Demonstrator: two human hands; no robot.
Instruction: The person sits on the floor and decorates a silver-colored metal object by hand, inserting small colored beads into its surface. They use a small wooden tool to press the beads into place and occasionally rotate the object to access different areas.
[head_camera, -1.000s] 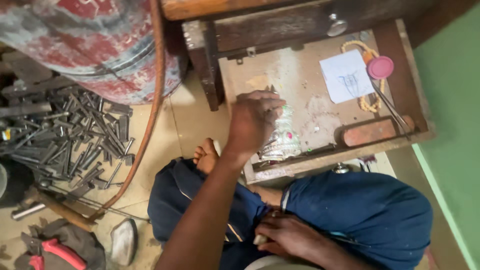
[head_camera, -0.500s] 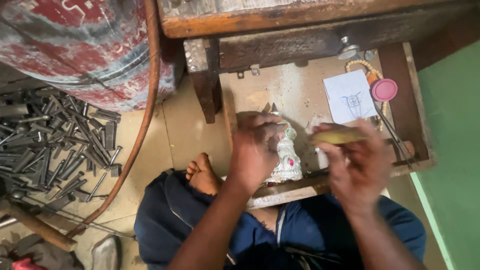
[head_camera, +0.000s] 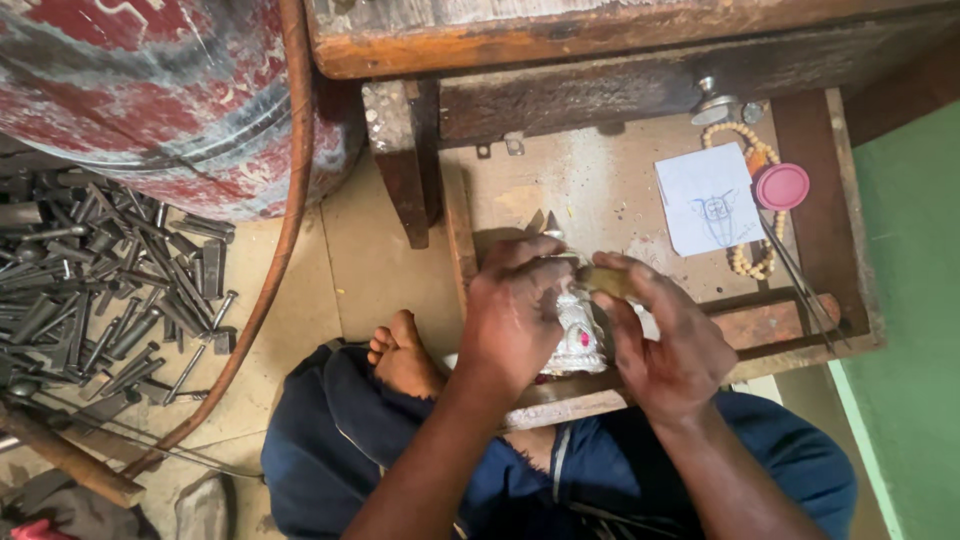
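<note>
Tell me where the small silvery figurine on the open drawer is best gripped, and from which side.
Probably around its narrower upper body, from the left, as the left hand does: the silvery figurine stands upright on a wider base, and the right hand with a brass-coloured tool takes up its other side.

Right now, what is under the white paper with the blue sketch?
The white paper lies flat on the wooden tray. A string of beads runs beneath its right edge; how far the beads reach under it is covered.
</note>
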